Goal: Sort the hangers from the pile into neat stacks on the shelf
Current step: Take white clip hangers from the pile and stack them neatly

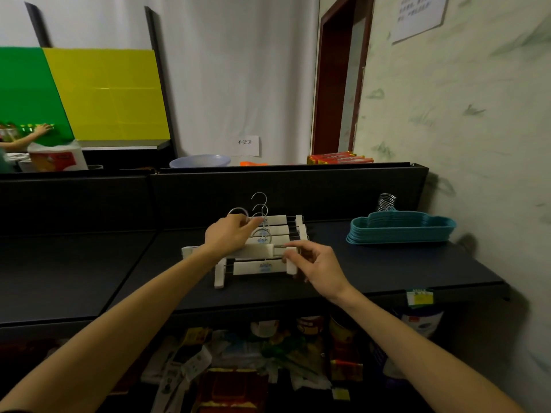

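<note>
Several white clip hangers (277, 226) with metal hooks lie in an overlapping row on the dark shelf (387, 269). My left hand (231, 235) rests over the middle of the row, fingers closed on a white clip hanger (258, 251) near its hook. My right hand (316, 268) pinches the right end clip of that same hanger. Another white hanger (253, 269) lies flat at the front of the row. A neat stack of teal hangers (399, 229) sits to the right, hooks pointing back.
A dark back panel (298, 189) rises behind the shelf and a wall (477, 144) closes the right side. Below the shelf edge lies a lower shelf of packaged goods (268, 359). Another person's hand (41, 129) reaches at far left.
</note>
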The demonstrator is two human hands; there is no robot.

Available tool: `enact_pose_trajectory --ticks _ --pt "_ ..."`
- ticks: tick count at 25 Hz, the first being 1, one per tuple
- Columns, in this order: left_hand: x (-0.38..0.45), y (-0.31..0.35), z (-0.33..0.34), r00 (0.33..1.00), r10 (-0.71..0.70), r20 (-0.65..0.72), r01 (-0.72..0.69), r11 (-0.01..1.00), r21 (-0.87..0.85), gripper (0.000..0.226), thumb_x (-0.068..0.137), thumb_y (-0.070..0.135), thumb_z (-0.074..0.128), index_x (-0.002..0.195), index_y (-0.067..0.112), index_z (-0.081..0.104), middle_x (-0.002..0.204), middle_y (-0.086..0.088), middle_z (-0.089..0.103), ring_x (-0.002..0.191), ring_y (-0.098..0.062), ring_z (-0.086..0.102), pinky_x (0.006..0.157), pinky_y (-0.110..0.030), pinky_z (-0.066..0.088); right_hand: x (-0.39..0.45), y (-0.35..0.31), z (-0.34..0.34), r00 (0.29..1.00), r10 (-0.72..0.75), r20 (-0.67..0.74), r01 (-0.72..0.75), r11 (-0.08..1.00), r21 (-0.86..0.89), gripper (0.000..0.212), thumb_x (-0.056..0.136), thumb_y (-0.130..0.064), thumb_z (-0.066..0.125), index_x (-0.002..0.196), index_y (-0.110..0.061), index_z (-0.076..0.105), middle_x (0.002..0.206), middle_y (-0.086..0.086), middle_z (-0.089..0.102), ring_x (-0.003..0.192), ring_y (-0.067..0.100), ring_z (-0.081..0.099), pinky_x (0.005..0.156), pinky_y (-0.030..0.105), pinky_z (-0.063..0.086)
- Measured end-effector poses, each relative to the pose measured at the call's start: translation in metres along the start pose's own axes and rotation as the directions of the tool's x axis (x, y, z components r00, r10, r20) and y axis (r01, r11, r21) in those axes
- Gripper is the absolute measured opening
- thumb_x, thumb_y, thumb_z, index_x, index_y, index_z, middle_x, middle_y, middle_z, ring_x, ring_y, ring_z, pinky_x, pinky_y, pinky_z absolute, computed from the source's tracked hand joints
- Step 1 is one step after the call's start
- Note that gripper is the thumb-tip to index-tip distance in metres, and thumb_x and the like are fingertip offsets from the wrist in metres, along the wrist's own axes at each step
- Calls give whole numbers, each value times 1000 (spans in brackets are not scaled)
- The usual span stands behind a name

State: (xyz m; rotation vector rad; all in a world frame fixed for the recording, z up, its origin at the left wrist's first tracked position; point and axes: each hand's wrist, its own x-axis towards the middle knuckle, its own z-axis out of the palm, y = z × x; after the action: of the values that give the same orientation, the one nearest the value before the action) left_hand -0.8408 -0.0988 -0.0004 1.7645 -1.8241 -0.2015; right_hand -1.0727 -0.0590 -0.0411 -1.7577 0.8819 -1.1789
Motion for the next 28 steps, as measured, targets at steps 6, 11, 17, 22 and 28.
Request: enact_pose_trajectory --ticks 6,11,17,22,28 --pt "2 -34 -23 974 161 -158 -153 986 63 45 101 49 50 132 18 61 122 -1 64 104 -15 62 89 -40 56 29 13 -35 973 88 -212 -66 992 107 16 96 -23 64 109 -17 71 96 13 75 76 28 68 59 32 56" --pt "12 -71 -32 998 35 -45 -47 952 -301 41 100 20 59 140 13 52 129 -9 60 114 -19 62 101 -44 53 58 22 -42 966 127 -227 -103 988 116 17 98 -25 60 109 -15 70 102 20 71 80 24 65 62 30 55" --pt "23 -82 -28 994 -34 -108 -7 933 -360 28 97 16 65 125 12 65 117 -7 68 103 -14 67 86 -29 57 99 34 -49 949 245 -197 -234 969 77 21 101 -26 57 113 -13 67 102 12 75 79 23 66 58 25 54" --pt "36 -88 -16 986 -123 -112 74 926 -370 20 96 21 66 115 16 69 111 -3 68 106 -18 66 95 -40 56 113 46 -59 959 266 -98 -275 957 -88 24 102 -24 56 120 -10 63 104 13 72 73 15 67 57 24 52" --pt "41 -97 -11 991 -110 -80 78 941 -329 20 95 24 67 114 17 69 106 1 68 102 -14 65 91 -35 54 112 54 -64 980 165 -111 -185 962 -201 21 99 -19 59 119 -16 65 106 -1 69 90 8 66 62 15 48"
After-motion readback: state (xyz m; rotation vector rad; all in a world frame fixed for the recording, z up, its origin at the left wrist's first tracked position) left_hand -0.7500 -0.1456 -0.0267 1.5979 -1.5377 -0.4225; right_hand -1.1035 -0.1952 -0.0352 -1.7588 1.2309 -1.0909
